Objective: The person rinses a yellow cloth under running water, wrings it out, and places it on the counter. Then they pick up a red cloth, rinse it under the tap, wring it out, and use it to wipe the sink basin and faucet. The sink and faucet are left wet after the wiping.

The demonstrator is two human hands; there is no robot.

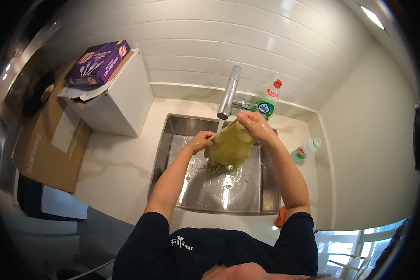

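Note:
A wet yellow-green cloth [230, 147] hangs spread between my two hands above the stainless steel sink [213, 199]. My left hand [200, 141] pinches its left upper edge. The upper right corner is gripped by my right hand [257, 126], which is wet and raised a little higher. From the chrome faucet [230, 91] a stream of water runs down onto or just behind the cloth's upper left edge. Water drops and suds lie on the sink floor below. The cloth hides part of the basin behind it.
Behind my right hand stands a Joy dish soap bottle [266, 103] with a red cap. A smaller bottle [305, 150] is on the right counter, and an orange cloth-like item [280, 217] near the front edge. Leftward are a white box [126, 98], a purple cutlery box [98, 63] and a cardboard box [49, 154].

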